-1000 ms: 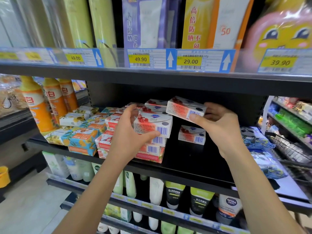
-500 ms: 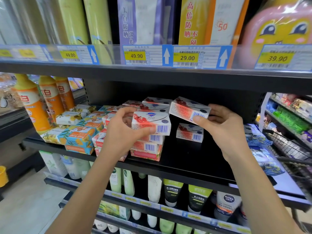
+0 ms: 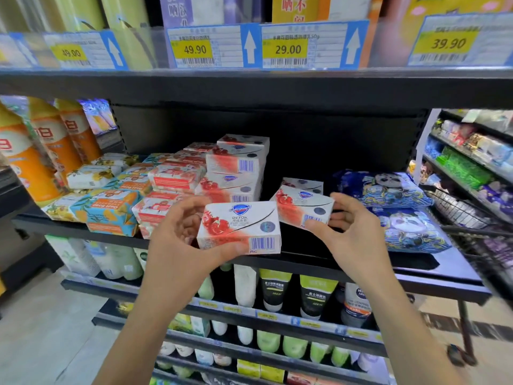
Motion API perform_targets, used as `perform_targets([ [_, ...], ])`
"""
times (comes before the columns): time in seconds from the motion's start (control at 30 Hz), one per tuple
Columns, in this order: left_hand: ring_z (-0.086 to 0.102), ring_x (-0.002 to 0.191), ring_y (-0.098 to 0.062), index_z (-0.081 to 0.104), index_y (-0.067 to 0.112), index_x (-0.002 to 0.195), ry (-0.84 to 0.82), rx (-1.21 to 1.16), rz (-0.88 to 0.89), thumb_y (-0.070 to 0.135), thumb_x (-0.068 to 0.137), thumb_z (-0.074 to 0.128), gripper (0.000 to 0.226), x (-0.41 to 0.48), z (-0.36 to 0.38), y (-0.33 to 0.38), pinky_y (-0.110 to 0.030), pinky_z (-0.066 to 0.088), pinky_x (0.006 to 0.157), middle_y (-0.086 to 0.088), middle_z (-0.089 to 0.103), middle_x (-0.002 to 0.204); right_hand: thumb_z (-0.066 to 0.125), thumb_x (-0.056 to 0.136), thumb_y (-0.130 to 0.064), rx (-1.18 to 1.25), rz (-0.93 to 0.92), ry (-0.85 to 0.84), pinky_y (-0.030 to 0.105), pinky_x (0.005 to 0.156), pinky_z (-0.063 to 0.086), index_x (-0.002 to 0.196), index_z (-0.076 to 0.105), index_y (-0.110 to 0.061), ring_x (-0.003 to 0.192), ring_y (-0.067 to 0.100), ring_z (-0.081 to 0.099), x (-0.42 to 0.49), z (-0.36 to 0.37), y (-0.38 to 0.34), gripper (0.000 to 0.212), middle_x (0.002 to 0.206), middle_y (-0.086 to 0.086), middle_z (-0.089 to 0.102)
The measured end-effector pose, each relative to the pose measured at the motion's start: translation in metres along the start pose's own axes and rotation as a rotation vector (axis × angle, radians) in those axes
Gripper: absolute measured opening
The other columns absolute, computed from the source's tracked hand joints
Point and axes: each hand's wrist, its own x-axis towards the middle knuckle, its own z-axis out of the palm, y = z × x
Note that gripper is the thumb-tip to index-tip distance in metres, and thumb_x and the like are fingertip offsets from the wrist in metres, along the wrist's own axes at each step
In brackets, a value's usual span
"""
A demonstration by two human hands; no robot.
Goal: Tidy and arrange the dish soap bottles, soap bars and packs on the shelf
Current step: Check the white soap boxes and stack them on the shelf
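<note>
Head view: left hand (image 3: 177,240), grip clamped on a red-and-white soap box (image 3: 241,229), held at the shelf (image 3: 410,263) front edge. Right hand (image 3: 352,237), grip clamped on a second box (image 3: 304,208) just above the shelf. Stack (image 3: 236,168) part-built. Loose box (image 3: 304,182) and jumbled wrapped bars (image 3: 111,212) likely still to sort.
</note>
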Motion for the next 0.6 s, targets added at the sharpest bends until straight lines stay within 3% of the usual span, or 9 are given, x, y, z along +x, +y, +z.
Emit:
perform_targets([
  [0.13, 0.067, 0.096, -0.007, 0.065, 0.042, 0.107, -0.039, 0.020, -0.072, 0.037, 0.038, 0.105, 0.080, -0.021, 0.011, -0.018, -0.030, 0.055, 0.084, 0.018, 0.073, 0.098, 0.088, 0.079, -0.030, -0.142, 0.021, -0.078, 0.028, 0.089, 0.057, 0.131, 0.061, -0.025, 0.095, 0.003, 0.067, 0.007, 0.009, 0.019, 0.058, 0.118, -0.005, 0.069],
  [0.3, 0.065, 0.094, -0.004, 0.064, 0.035, 0.112, -0.044, 0.005, -0.155, 0.039, 0.041, 0.094, 0.078, -0.033, 0.025, -0.034, -0.027, 0.051, 0.082, 0.020, 0.072, 0.098, 0.082, 0.086, -0.017, -0.177, 0.043, -0.133, 0.032, 0.093, 0.055, 0.130, 0.061, -0.024, 0.100, 0.006, 0.066, 0.013, 0.009, 0.025, 0.049, 0.119, -0.007, 0.071],
  [0.43, 0.064, 0.093, 0.001, 0.062, 0.034, 0.114, -0.068, 0.032, -0.196, 0.023, 0.051, 0.099, 0.074, -0.037, 0.030, -0.044, -0.022, 0.049, 0.078, 0.026, 0.069, 0.098, 0.084, 0.084, -0.016, -0.224, 0.053, -0.119, 0.007, 0.073, 0.046, 0.132, 0.059, -0.020, 0.090, -0.006, 0.062, 0.017, 0.009, 0.025, 0.054, 0.114, -0.010, 0.071],
  [0.5, 0.062, 0.093, 0.003, 0.062, 0.034, 0.114, -0.080, 0.046, -0.209, 0.017, 0.054, 0.099, 0.073, -0.038, 0.032, -0.049, -0.020, 0.048, 0.078, 0.028, 0.068, 0.098, 0.084, 0.084, -0.019, -0.264, 0.059, -0.106, 0.003, 0.069, 0.045, 0.128, 0.064, -0.019, 0.088, -0.005, 0.063, 0.022, 0.010, 0.026, 0.049, 0.113, -0.010, 0.073],
  [0.6, 0.062, 0.093, 0.003, 0.062, 0.035, 0.114, -0.088, 0.048, -0.211, 0.017, 0.055, 0.099, 0.073, -0.039, 0.034, -0.052, -0.017, 0.049, 0.077, 0.028, 0.068, 0.099, 0.083, 0.085, -0.020, -0.315, 0.058, -0.101, 0.018, 0.080, 0.049, 0.129, 0.064, -0.015, 0.101, 0.012, 0.068, 0.033, 0.015, 0.026, 0.048, 0.117, -0.003, 0.074],
])
